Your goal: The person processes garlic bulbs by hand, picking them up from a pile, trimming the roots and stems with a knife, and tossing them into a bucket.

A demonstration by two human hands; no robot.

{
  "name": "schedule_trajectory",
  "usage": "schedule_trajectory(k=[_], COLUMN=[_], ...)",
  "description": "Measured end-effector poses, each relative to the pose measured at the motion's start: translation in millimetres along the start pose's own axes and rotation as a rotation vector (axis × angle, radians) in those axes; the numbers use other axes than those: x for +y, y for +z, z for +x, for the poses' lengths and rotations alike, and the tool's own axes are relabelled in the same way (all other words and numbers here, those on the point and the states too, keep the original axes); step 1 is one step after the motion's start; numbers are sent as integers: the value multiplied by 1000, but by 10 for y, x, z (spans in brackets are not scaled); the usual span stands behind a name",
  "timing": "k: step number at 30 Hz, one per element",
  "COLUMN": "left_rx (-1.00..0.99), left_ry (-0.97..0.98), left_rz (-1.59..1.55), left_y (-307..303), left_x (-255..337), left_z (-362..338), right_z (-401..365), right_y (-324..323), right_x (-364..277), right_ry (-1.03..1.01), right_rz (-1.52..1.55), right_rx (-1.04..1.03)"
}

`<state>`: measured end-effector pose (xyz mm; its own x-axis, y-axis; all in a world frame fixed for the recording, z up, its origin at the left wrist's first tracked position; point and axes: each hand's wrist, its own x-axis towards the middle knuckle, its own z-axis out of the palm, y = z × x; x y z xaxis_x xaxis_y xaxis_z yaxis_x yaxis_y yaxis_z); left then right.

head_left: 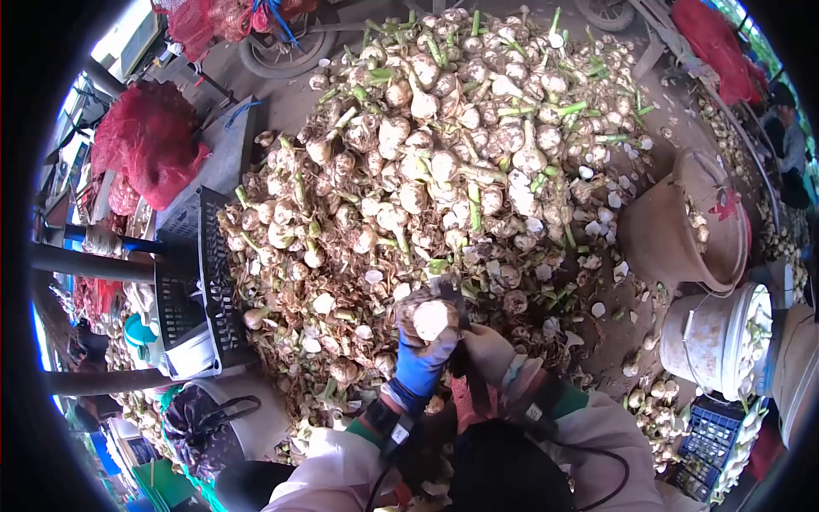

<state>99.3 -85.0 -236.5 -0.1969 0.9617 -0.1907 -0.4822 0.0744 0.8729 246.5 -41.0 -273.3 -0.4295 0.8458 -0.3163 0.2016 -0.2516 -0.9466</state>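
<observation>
A garlic bulb point(431, 319) with a bright, pale face is gripped in my left hand point(415, 363), which wears a blue glove with a soiled finger part. Close against it on the right, my right hand point(489, 354) in a pale glove is closed around a dark blade-like tool point(459, 311); its exact kind is hard to make out. Both hands are over the near side of a large heap of garlic bulbs point(418, 171), many with roots and green stems. Loose pale cut pieces point(324, 304) lie around my hands.
A black plastic crate point(209, 282) stands at the left, below a red mesh sack point(149, 141). On the right are a brown tub point(657, 226), a white bucket point(695, 341) and a blue crate point(708, 444). Another person point(789, 141) is at the far right edge.
</observation>
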Motion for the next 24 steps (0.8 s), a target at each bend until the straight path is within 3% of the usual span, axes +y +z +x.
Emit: schedule_trajectory(k=[1,3,4,5,7,8,9,11,13,14,15,16,17,19,20,22,24], left_rx=[0,-69,-102,-26,-21,-24,-40,-49,-152,-342,-542,-640,-638,-528,-423,-480,-489], left_ry=[87,163,71,-192,153,165,152,115,-198,-196,-192,-283,-301,421,377,3,24], left_rz=[27,249,184,129,266,264,219,173,60,454,843,750,748,1349,1698,1745,1803], left_y=[5,-18,-26,-76,22,20,-4,-62,-87,47,213,211,129,-59,-134,-794,-1029], left_x=[67,403,532,563,569,568,523,380,184,143,101,-56,-98,-58,38,-287,-357], left_z=[8,41,29,77,47,73,102,43,-91,-244,-399,-612,-561,-243,-153,1,-45], right_z=[36,118,119,181,49,-101,-187,-247,-356,-416,-385,-418,-448,-362,-369,-309,-217], right_y=[16,-211,-240,-250,-273,-268,-193,-293,-470,-572,-736,-890,-923,-1169,-1161,-1071,-776], right_x=[97,-521,-734,-768,-973,-1063,-998,-418,-314,-242,-118,-277,-614,-383,-359,-167,-52], right_ry=[-135,197,-31,-229,-584,-635,-574,-190,-90,7,-60,-62,115,-249,-103,98,170], right_rz=[-36,332,456,200,-284,-458,-506,-597,-519,-445,-578,-524,-175,-471,-448,-411,-353], right_rx=[19,130,175,332,481,460,458,215,294,376,576,660,711,830,765,616,447])
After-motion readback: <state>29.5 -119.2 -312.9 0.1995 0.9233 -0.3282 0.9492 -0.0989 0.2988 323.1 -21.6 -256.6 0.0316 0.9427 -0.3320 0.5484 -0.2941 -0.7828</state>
